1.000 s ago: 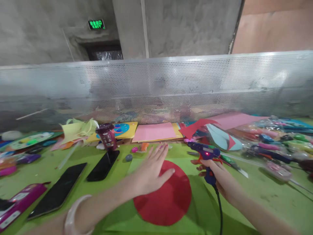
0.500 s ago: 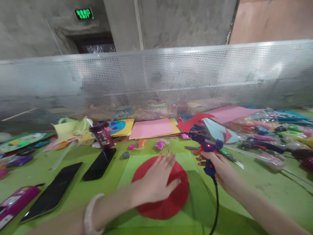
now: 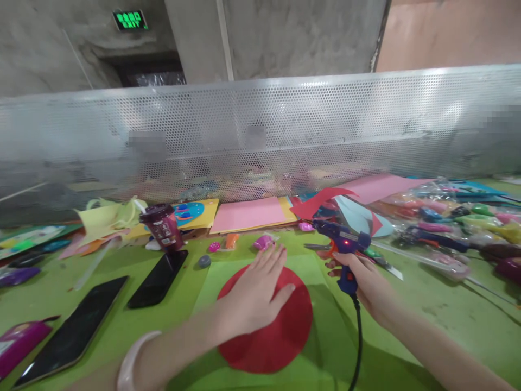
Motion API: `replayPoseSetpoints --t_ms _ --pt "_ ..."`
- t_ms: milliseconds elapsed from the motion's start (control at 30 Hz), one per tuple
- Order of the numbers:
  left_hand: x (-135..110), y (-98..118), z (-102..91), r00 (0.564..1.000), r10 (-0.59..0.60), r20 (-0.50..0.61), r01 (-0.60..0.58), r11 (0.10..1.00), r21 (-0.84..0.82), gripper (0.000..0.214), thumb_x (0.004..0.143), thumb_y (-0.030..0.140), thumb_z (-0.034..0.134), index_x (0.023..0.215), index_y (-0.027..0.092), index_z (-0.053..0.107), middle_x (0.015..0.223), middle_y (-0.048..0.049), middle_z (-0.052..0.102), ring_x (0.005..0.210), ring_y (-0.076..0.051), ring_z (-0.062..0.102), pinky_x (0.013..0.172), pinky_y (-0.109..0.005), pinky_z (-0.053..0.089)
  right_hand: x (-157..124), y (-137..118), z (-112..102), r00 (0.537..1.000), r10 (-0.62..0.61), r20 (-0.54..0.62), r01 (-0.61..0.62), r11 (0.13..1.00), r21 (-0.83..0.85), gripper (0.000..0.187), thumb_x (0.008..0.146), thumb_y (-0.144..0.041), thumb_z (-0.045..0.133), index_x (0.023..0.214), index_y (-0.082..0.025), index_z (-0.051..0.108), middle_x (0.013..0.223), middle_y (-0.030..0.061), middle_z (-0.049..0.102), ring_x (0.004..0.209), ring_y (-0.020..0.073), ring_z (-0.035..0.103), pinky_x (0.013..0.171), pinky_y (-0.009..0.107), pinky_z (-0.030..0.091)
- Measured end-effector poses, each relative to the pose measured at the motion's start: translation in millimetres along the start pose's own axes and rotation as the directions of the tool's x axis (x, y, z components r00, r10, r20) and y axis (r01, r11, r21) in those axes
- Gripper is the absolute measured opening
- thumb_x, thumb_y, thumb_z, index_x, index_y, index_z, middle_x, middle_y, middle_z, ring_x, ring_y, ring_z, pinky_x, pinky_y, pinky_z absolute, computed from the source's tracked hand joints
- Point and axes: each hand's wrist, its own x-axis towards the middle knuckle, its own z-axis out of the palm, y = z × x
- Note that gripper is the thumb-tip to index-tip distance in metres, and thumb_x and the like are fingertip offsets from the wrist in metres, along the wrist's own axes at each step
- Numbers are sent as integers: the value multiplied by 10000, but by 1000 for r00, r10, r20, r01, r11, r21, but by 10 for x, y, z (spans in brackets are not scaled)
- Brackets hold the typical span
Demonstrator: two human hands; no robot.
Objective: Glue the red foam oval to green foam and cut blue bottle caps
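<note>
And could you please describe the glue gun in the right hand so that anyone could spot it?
Start at the perforated metal screen and come down to the green table in front of it. Just right of the red paper circle, the right hand grips the blue glue gun. Unlike the dark blue tool lying further right, it shows a small glowing red light.

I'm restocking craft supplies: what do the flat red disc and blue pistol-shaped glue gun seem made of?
Flat red disc: probably matte paper or card, lacking gloss; felt is possible.
Blue glue gun: likely smooth, hard plastic, judging by its moulded body.
</note>
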Motion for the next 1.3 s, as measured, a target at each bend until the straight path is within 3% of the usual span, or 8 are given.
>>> replayPoseSetpoints --t_ms 200,367,533,733,900,1033,1167,1300 --pt "4 32 8 989 34 143 -32 999 -13 664 917 516 187 1431 98 157 1503 -116 108 1377 -268 96 1123 -455 154 -2 17 -13 1000 -13 9 13 1000 -15 310 697 -420 645 901 -192 696 886 46 647 703 146 560 625 239 435" --pt "24 67 -81 999 0 -41 0 1000 4 655 921 517 165 1444 139 54 1515 -61 -4 1384 -234 -3 1137 -425 114 -15 -8 -5 999 -30 16 30 999 -22 303 700 -413 635 871 -173 707 869 61 656 683 149 566 624 244 436" --pt "16 126 42 989 42 145 -45 999 22 662 913 482 233 1422 62 186 1494 -149 134 1374 -278 97 1125 -446 148 -25 -20 -3 998 -54 11 54 998 -20 312 698 -412 628 879 -169 705 859 68 658 686 158 563 609 244 436" --pt "-59 136 -244 996 -65 -63 56 989 -137 683 898 544 244 1439 139 145 1521 -71 76 1387 -246 51 1135 -440 116 -3 -20 -6 996 -79 32 80 995 -54 366 712 -452 592 929 -173 688 925 71 650 739 163 556 676 262 433" --pt "-180 403 -162 970 -206 129 231 625 -745 505 845 584 383 1160 232 563 1276 -59 568 1202 -254 487 1035 -436 360 -145 -155 181 988 -109 109 124 981 -150 365 729 -484 564 898 -183 682 912 56 643 834 188 557 674 267 422" --pt "-179 529 0 961 -259 93 175 315 -933 420 809 554 488 1006 208 621 1110 -62 664 1065 -242 581 958 -401 433 -318 -267 457 968 -101 232 160 955 -252 383 734 -531 572 850 -178 665 723 16 618 644 156 540 524 243 406" --pt "-200 487 43 951 -309 16 82 203 -976 370 795 514 541 925 179 626 987 -66 686 904 -215 619 843 -345 485 -441 -267 675 923 -123 364 252 909 -333 436 823 -561 438 880 -180 640 609 -4 574 522 134 515 441 230 387" --pt "-379 298 8 930 -367 -4 79 211 -974 367 801 508 540 906 170 636 842 -54 693 803 -194 620 831 -332 476 -320 -192 531 838 -240 491 464 786 -408 409 850 -553 423 958 -229 648 883 33 661 866 199 590 771 303 458"
